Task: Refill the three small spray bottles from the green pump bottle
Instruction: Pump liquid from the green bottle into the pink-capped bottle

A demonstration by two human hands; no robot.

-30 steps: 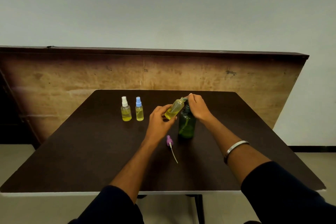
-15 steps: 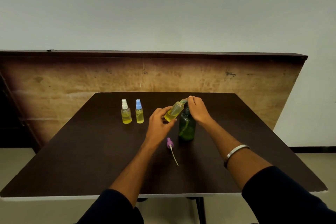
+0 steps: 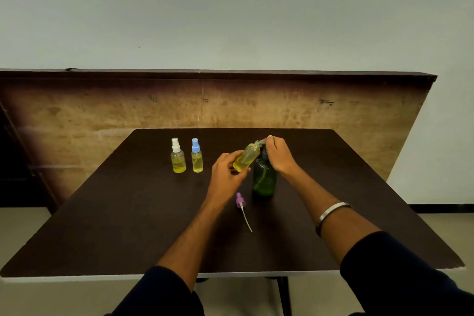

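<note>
The green pump bottle stands upright at the middle of the dark table. My right hand rests on top of its pump head, fingers closed over it. My left hand holds an uncapped small bottle with yellow liquid, tilted so that its open mouth meets the pump spout. Its purple spray cap with a white dip tube lies on the table in front of the green bottle. Two capped small bottles stand to the left: one with a white cap, one with a blue cap.
A wooden board stands behind the table against a pale wall. The table's near edge runs just above my sleeves. A metal bangle sits on my right wrist.
The hands and the tilted bottle keep the same pose at the pump spout. Only the camera has shifted slightly.
</note>
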